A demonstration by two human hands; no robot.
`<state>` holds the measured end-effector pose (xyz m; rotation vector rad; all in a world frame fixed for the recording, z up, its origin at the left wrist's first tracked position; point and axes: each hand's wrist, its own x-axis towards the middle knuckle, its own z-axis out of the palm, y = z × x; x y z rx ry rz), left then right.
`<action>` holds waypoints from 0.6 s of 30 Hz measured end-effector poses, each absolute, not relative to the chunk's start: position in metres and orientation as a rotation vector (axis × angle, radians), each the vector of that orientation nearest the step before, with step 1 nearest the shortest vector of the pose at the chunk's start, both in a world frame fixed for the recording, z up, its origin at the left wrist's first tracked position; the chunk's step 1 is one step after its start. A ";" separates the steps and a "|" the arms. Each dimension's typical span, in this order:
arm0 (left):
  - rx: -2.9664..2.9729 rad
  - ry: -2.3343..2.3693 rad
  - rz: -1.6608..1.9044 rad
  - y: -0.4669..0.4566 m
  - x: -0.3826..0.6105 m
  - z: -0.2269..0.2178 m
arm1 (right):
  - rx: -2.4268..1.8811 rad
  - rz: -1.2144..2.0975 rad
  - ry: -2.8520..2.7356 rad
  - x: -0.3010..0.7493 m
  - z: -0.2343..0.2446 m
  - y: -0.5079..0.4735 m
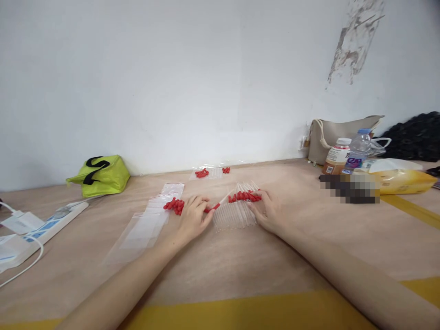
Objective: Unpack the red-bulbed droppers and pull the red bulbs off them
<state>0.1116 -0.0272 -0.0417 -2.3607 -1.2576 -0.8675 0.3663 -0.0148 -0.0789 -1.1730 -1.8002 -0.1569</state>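
A row of thin clear sticks (235, 215), seemingly plastic, lies on the table in front of me. Small red pieces (243, 196) sit across the far part of the row, and pale stick ends show behind them. My left hand (195, 214) pinches a small red piece (216, 206) at the row's left edge. A pile of loose red pieces (174, 206) lies beside it, partly covered by the fingers. My right hand (270, 211) is curled at the row's right edge, thumb and fingertips closed on the end sticks.
Flat clear plastic bags (147, 224) lie left of the pile. Another clear bag (216, 173) with red pieces lies by the wall. Farther left are a lime-green bag (112, 176) and a power strip (57, 227). Bottles (338, 156), a beige bag (325, 137) and a yellow pack (400, 181) stand right.
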 end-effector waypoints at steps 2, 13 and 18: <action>-2.387 -1.148 -0.849 -0.037 0.107 -0.050 | -1.052 -0.280 -1.895 0.360 -0.077 -0.019; -2.389 -0.994 -0.987 -0.043 0.112 -0.072 | -0.888 -0.416 -2.183 0.341 -0.078 -0.033; -2.434 -0.965 -0.849 -0.044 0.114 -0.066 | -0.854 -0.352 -2.251 0.336 -0.078 -0.038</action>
